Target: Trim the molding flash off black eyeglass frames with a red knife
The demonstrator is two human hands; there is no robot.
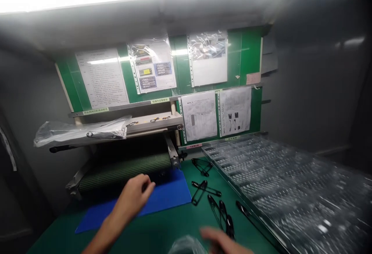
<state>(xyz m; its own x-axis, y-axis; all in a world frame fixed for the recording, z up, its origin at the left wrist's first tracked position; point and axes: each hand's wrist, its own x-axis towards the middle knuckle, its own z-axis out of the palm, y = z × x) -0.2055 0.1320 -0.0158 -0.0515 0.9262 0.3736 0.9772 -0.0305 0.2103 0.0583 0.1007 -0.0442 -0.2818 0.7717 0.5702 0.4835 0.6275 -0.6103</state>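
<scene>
My left hand (pixel 133 196) hovers over a blue mat (pixel 165 196) on the green work surface (pixel 171 230), its fingers loosely curled and nothing visible in them. At the bottom edge, my right hand (pixel 222 242) is blurred and partly cut off. Its fingers reach toward a clear plastic bag (pixel 187 246) without showing a grip. Several black eyeglass frames (pixel 200 192) lie on the green surface to the right of the mat, the nearest close to my right hand. A stack of clear blister trays (pixel 285 184) fills the right side.
A green belt conveyor (pixel 124 172) runs behind the blue mat. Above it, a shelf tray (pixel 154 122) holds small parts, and a plastic bag (pixel 81 133) lies on a ledge to the left. Printed sheets (pixel 235 110) hang on a green board at the back, within grey side walls.
</scene>
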